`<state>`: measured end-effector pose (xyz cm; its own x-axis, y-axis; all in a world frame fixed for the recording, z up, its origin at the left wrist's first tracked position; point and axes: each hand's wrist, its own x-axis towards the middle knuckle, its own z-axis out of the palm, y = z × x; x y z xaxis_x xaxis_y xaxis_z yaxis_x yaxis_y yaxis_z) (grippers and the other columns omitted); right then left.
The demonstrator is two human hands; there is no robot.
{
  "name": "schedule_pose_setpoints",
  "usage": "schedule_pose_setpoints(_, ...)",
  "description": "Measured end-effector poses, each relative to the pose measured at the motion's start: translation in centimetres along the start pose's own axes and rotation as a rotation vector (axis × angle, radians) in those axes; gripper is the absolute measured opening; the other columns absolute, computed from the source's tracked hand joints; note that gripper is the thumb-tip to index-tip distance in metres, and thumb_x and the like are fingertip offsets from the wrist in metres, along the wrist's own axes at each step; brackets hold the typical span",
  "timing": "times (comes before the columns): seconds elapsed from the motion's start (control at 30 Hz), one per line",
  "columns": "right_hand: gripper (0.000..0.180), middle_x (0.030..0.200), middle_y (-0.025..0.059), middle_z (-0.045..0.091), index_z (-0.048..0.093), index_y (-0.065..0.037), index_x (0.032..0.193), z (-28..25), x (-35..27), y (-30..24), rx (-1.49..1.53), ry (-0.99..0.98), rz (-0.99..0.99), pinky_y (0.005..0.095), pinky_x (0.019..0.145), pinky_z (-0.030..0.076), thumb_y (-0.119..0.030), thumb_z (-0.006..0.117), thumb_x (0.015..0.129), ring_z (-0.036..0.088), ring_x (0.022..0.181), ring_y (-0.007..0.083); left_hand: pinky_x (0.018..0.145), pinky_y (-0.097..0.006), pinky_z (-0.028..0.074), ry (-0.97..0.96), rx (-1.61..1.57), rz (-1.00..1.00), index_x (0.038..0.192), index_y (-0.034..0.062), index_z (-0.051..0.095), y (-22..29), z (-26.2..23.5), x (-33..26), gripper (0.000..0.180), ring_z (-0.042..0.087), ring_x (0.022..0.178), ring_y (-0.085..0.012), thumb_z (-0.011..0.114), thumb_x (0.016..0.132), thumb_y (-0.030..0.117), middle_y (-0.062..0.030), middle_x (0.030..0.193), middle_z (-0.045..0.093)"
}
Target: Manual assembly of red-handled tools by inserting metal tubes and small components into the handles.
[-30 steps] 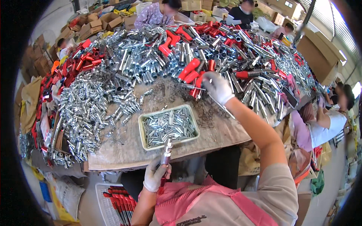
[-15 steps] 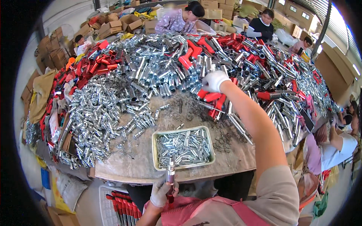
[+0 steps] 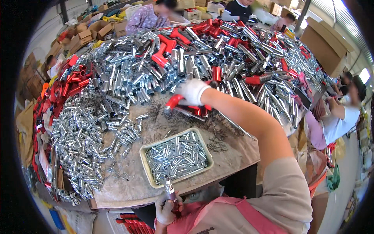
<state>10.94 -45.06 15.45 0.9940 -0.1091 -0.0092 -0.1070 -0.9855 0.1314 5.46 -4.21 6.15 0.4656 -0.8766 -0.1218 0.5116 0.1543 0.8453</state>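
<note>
Clamping tool (image 3: 170, 193) in fingers of left hand (image 3: 165, 210), near tray (image 3: 187, 178). Covering red handle (image 3: 173, 101) on counter (image 3: 120, 194) with right hand (image 3: 191, 92), apparently mid-pick; cannot tell whether gripping with hidden fingers. Calls next for firm hold before lifting.

White gloves (image 3: 191, 92), beige sleeve (image 3: 283, 183), pink apron (image 3: 200, 213)

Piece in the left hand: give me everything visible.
The tubular piece has a shiny silver, metal-looking front end, stepped and narrowing toward the tip, with a darker reddish section behind. The gloved left hand wraps around that section, partly hiding it. It points away from the wearer, its tip overlapping the cream tray in view; contact unclear.
</note>
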Motion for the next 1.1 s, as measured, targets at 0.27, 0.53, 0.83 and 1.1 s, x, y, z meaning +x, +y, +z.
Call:
schedule_pose_setpoints(0.27, 0.035, 0.105, 0.0092, 0.059, 0.059, -0.012, 0.106, 0.1, -6.7, -3.5, 0.235, 0.541, -0.243, 0.0427, 0.091, 0.042, -0.029, 0.065, 0.076, 0.055, 0.104, 0.0279, 0.05, -0.028, 0.042, 0.066, -0.056, 0.036, 0.113, -0.0034, 0.049, -0.1, 1.0, -0.5, 0.047, 0.05, 0.054, -0.0169, 0.057, 0.089, 0.037, -0.0111, 0.071, 0.054)
schedule_pose_setpoints(0.53, 0.022, 0.097, 0.0129, 0.063, 0.062, -0.003, 0.105, -2.2, -15.9, -0.3, 0.57, 0.635, 0.253, 0.0325, 0.081, 0.047, -0.008, 0.058, 0.084, 0.061, 0.09, 0.0234, 0.052, -0.023, 0.037, 0.055, 0.005, -0.022, 0.114, -0.0044, 0.05, 0.9, 1.7, 0.0, 0.035, 0.048, 0.057, -0.0111, 0.047, 0.093, 0.024, -0.0066, 0.074, 0.054)
schedule_pose_setpoints(0.83, 0.04, 0.113, 0.0157, 0.057, 0.053, -0.003, 0.12, -7.1, -15.3, -14.2, 0.931, -0.021, -0.36, 0.0362, 0.086, 0.046, -0.008, 0.062, 0.082, 0.058, 0.096, 0.0254, 0.053, -0.022, 0.038, -0.021, 0.234, -0.059, 0.101, -0.0012, 0.053, 1.5, 1.0, -0.7, 0.021, 0.049, 0.057, -0.0096, 0.048, 0.092, 0.017, -0.0041, 0.073, 0.054)
schedule_pose_setpoints(1.1, 0.02, 0.089, 0.0104, 0.064, 0.064, -0.007, 0.097, -7.8, -13.9, -19.2, 0.881, -0.058, -0.359, 0.0362, 0.075, 0.048, -0.017, 0.065, 0.079, 0.062, 0.085, 0.0287, 0.055, -0.021, 0.042, 0.09, 0.418, 0.119, 0.112, 0.0008, 0.057, 2.4, 0.7, -3.6, 0.028, 0.051, 0.062, -0.005, 0.059, 0.087, 0.014, 0.0006, 0.076, 0.059)
